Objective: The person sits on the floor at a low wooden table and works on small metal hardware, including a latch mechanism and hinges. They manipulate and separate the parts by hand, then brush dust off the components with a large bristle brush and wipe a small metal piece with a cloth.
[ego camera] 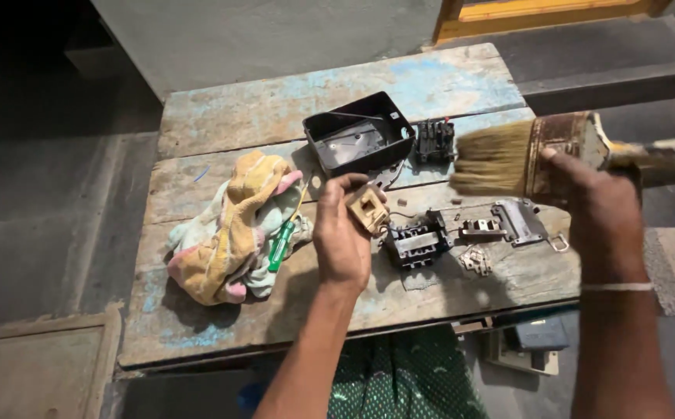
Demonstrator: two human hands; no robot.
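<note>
plainly, the left hand [343,237] pinches a small tan block [367,208] over the bench's middle; the right hand [595,203], fingers clamped on a paintbrush [508,157], could flick loose parts [475,260] off the near edge.

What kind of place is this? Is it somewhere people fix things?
Probably a small repair spot, maybe outdoors on a concrete floor. A worn wooden table holds taken-apart electrical parts, a green screwdriver and a rag. The left hand holds a small tan part; the right hand holds a brush.
</note>
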